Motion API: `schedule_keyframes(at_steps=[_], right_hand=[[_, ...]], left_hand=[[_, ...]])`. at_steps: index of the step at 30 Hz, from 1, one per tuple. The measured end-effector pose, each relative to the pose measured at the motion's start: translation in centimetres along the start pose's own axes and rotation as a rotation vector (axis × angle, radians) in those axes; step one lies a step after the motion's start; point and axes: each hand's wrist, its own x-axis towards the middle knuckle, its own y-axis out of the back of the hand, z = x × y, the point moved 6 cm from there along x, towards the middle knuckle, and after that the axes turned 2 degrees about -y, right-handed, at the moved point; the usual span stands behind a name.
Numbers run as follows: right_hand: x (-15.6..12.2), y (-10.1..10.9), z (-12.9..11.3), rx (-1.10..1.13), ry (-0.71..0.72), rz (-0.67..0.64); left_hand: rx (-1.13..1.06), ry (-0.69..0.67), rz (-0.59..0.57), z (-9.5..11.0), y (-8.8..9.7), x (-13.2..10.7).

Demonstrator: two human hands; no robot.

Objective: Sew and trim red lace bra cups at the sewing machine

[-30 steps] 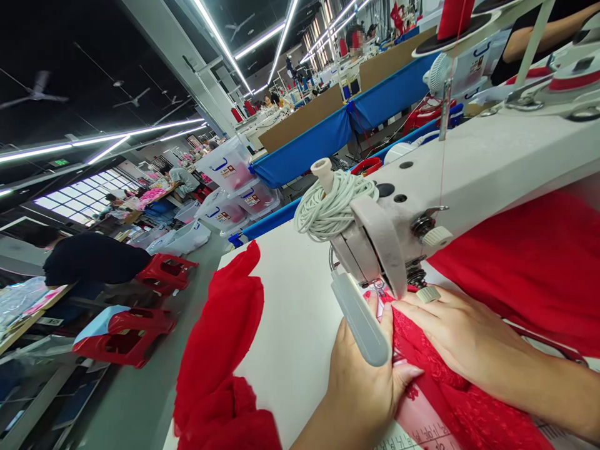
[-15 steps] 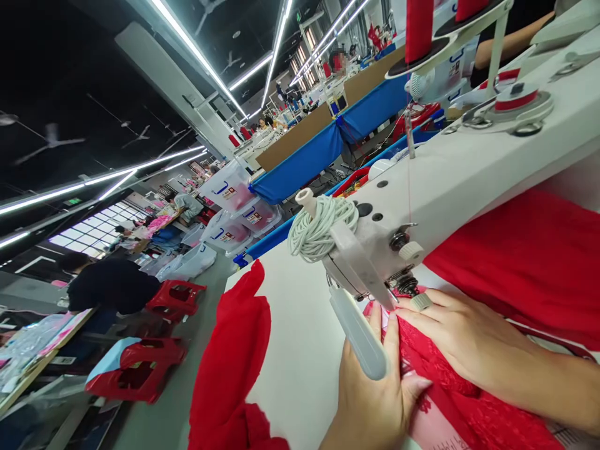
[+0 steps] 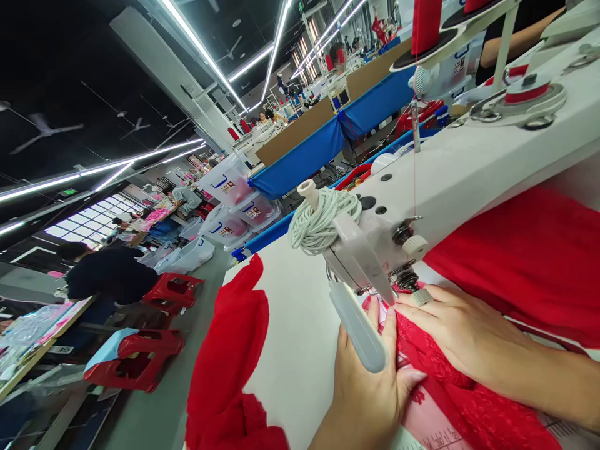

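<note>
Under the head of a white sewing machine [image 3: 473, 169] lies red lace fabric [image 3: 434, 356], with a sheer part [image 3: 435, 412] through which ruler marks show. My left hand [image 3: 368, 375] presses on the fabric's near-left edge, index and middle fingers stretched toward the needle area, thumb apart. A grey lever [image 3: 360, 328] hangs in front of that hand and covers part of it. On the lace to the right rests my right hand [image 3: 462, 331], flat, its fingers stretched to the machine head and partly hidden behind the tension knob [image 3: 422, 297]. The needle itself is hidden.
Bunched red cloth [image 3: 234, 350] lies on the white tabletop [image 3: 295, 331] at left. More red cloth [image 3: 525, 256] spreads behind my right hand. Pale cord [image 3: 321, 222] is looped on the machine. Red stools [image 3: 138, 359], plastic bins [image 3: 227, 181] and co-workers stand beyond.
The view has shifted slightly. Both hands stay on the lace by the machine head, with hardly any visible movement of hands or fabric.
</note>
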Motion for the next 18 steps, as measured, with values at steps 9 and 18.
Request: schedule_keyframes(at_steps=[9, 18], right_hand=[[0.17, 0.15, 0.09, 0.075, 0.002, -0.033], [-0.05, -0.52, 0.38, 0.147, -0.058, -0.124]], left_hand=[[-0.001, 0.009, 0.010, -0.18, 0.36, 0.09], [-0.036, 0.019, 0.012, -0.19, 0.73, 0.18]])
